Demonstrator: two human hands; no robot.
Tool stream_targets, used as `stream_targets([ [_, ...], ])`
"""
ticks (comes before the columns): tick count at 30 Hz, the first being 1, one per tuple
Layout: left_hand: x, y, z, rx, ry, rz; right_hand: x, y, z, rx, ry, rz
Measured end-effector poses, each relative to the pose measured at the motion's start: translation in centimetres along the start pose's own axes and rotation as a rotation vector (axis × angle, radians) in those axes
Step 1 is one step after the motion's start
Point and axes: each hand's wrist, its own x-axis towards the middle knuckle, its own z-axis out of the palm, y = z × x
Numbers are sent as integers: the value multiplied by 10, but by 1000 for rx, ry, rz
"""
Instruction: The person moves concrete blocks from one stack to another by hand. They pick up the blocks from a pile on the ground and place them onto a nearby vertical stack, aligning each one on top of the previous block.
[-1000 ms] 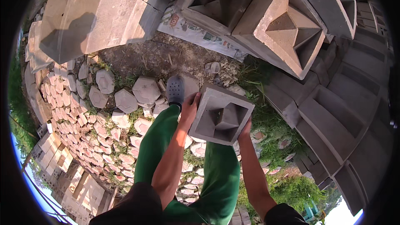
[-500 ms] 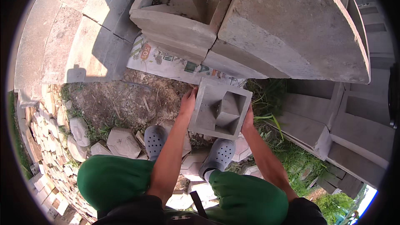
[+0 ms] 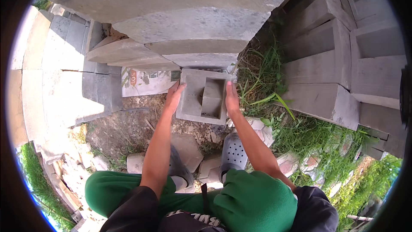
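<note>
block: square grey concrete block (image 3: pixel 205 96), hollow face up with a stepped recess, out in front of the clogs at the foot of the stack; cannot tell if it touches the ground
left hand: left hand (image 3: pixel 174 96) grasping the block's left side, thumb at the upper rim
right hand: right hand (image 3: pixel 231 96) grasping the opposite side, thumb up near the rim
sheet: white printed sheet (image 3: pixel 150 83) just left of the block, its far edge under the stack
stack: big concrete blocks (image 3: pixel 184 28) right beyond the block, piled up
clogs: grey, perforated pair (image 3: pixel 234 150) on the near side, the left one partly behind the left forearm
ground: bare dirt (image 3: pixel 116 129) to the left, hexagonal pavers (image 3: pixel 186 150) around the clogs, grass (image 3: pixel 317 146) to the right
right side: hollow blocks (image 3: pixel 319 66) in a tiered pile, past the grass
left side: block wall (image 3: pixel 73 73), partly in bright sun
clothing: green trousers (image 3: pixel 262 197), knees bent, dark sleeves (image 3: pixel 133 208)
</note>
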Motion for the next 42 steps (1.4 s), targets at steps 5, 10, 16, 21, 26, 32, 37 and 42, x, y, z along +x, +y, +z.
stream_targets([
  [5, -19, -15, -1, 630, -23, 199, -37, -2, -1, -274, -102, -169],
  [10, -29, -8, 9, 723, 58, 127, -47, 21, -9, -416, -75, -173],
  [16, -29, -9, 11, 830, 83, 160, -48, 15, -12, -324, -72, -202],
  [21, -37, -10, 9, 844, 117, 197, -43, 22, -8, -396, -51, -280],
  [26, -40, 4, 13, 851, 187, 208, -36, -1, -10, -279, -136, -179],
  [32, -32, 5, 32, 738, 115, 244, -18, 6, -18, -409, -72, -253],
  [37, -20, -6, 18, 726, 187, 309, -16, -2, -8, -411, -91, -315],
  [42, -25, -7, 25, 750, 207, 268, -18, -5, -14, -395, -127, -221],
])
